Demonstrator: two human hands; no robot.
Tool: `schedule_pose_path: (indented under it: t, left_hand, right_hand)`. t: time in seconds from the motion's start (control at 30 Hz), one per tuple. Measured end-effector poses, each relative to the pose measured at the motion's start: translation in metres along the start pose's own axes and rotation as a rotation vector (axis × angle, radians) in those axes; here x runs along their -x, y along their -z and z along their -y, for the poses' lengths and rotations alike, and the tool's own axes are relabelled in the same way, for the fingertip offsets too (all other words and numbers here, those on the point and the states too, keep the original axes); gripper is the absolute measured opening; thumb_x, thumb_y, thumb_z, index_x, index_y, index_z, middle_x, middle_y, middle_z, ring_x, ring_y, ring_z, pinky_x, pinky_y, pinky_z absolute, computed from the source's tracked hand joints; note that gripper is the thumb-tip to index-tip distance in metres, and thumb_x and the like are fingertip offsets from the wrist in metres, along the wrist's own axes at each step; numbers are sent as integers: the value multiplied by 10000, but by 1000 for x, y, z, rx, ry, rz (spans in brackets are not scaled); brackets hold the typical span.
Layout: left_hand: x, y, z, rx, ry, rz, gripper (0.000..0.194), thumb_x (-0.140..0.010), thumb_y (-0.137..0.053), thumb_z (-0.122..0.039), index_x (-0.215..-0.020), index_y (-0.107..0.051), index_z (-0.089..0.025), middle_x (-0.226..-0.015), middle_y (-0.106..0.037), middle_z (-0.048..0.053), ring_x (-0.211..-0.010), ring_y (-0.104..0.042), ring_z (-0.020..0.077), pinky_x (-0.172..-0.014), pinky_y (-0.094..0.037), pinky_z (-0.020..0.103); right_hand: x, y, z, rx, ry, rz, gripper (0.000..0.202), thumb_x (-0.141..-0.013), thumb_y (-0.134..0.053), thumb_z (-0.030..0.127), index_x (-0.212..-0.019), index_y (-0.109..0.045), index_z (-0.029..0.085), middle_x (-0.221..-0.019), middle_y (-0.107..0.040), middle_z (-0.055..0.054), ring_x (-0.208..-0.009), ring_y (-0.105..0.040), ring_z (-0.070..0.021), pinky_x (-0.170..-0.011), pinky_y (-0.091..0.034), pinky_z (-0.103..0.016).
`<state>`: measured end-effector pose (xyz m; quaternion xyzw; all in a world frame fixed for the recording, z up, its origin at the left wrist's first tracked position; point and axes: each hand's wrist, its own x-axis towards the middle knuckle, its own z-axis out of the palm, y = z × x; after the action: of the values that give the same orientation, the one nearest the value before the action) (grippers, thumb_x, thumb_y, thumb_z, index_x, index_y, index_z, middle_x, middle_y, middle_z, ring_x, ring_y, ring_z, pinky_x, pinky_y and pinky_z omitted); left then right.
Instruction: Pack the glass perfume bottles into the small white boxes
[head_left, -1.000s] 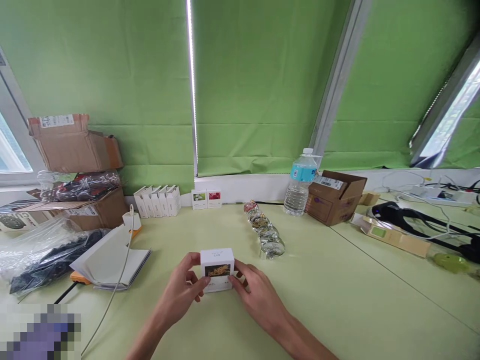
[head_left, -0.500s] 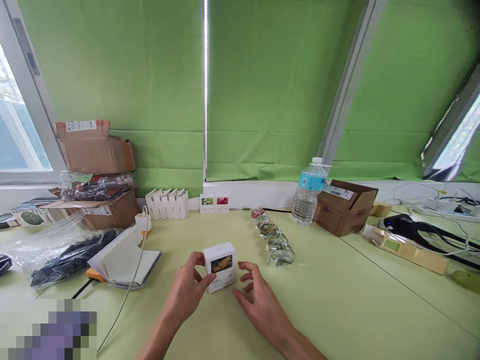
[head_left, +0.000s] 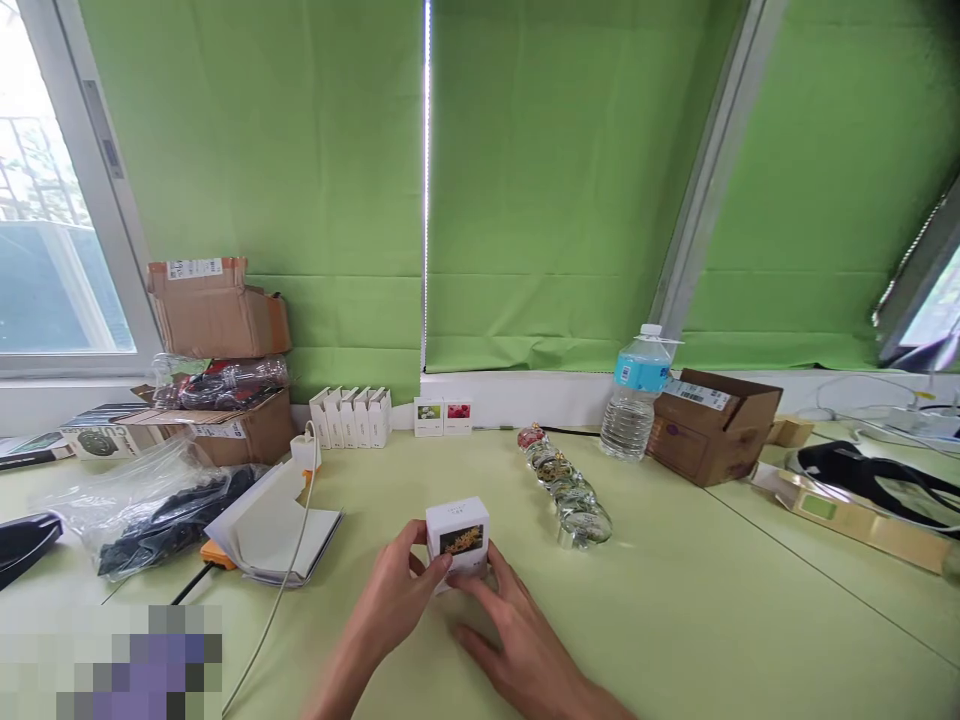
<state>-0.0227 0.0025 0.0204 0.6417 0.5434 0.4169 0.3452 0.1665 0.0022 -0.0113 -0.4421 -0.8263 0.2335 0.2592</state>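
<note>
A small white box (head_left: 459, 517) with a picture of orange-yellow blossoms on its front stands on the table before me. My left hand (head_left: 401, 585) grips its left side, the thumb on the front and the fingers behind. On the right side and lower front lie fingers of my right hand (head_left: 514, 620), its thumb lower and apart from the box. Right of the hands, a slanting row of clear round jars (head_left: 574, 495) holds what looks like dried plant matter. By the wall stand several slim white boxes (head_left: 350, 418) and two white picture boxes (head_left: 443, 416).
A water bottle (head_left: 636, 395) and an open cardboard box (head_left: 709, 425) stand at the back right. Cardboard boxes (head_left: 217, 315) are piled at the left, with a plastic bag (head_left: 165, 510), papers (head_left: 277, 530) and a pale cable (head_left: 281, 590) nearer. Black straps (head_left: 862, 475) lie far right.
My right hand has closed in from beside the white box and now touches its right side and front. My left hand keeps its grip. The whole view has shifted slightly.
</note>
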Motion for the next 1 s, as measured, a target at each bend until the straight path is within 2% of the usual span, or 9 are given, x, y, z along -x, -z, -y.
schedule_pose_path:
  t: [0.1,0.3,0.4,0.5,0.7,0.87,1.0]
  left_hand:
    - [-1,-1,3,-20,16,-46,361,-850,-522,-428,-1162,-561,-251,-1201,-613,49,-768,-586,171,-694,-483,310]
    - [-5,-4,12,22,10,-110,510,-836,-541,-448,-1301,-453,-258,-1307,-557,78,-823,-614,182,-705,-507,313]
    - [-6,-5,16,60,26,-101,633,-841,-544,-459,-1405,-348,-250,-1315,-561,105,-954,-627,216,-743,-514,315]
    - [-7,-5,19,86,44,-100,727,-835,-562,-464,-1457,-270,-227,-1339,-555,117,-1148,-573,254,-897,-477,347]
    - [-11,-10,27,83,46,-147,713,-834,-546,-486,-1431,-318,-171,-1393,-502,143,-1281,-475,274,-1046,-372,391]
    - [-14,-12,33,7,116,-203,655,-851,-500,-493,-1391,-344,-157,-1396,-466,169,-1253,-483,279,-1014,-388,416]
    - [-12,-11,27,-108,98,-238,585,-850,-489,-472,-1334,-407,-154,-1394,-449,166,-1282,-439,297,-1031,-357,424]
  right_hand:
    - [-6,-1,0,29,6,-25,427,-815,-593,276,-1239,-574,326,-1503,-284,-31,-1310,-394,-275,-1077,-350,-415]
    - [-29,-2,3,8,62,-64,429,-788,-602,228,-1212,-597,300,-1405,-416,-51,-1258,-435,-261,-1041,-374,-399]
    - [-42,-4,6,-32,73,-100,307,-817,-584,251,-1113,-663,271,-1311,-509,-63,-1214,-472,-254,-1021,-388,-385]
    - [-52,-7,5,-52,100,-102,226,-833,-589,301,-1021,-712,271,-1278,-538,-61,-1201,-479,-258,-1023,-381,-386]
    - [-67,-14,-7,-29,64,-142,252,-824,-608,317,-1054,-699,270,-1248,-525,-80,-1155,-508,-253,-995,-404,-385]
    - [-83,-17,-17,-35,7,-149,295,-816,-614,359,-1086,-685,261,-1301,-468,-89,-1151,-513,-260,-1014,-388,-402]
    - [-98,-17,-25,-26,-8,-145,301,-788,-620,267,-1081,-686,269,-1310,-452,-78,-1141,-520,-246,-1013,-391,-386]
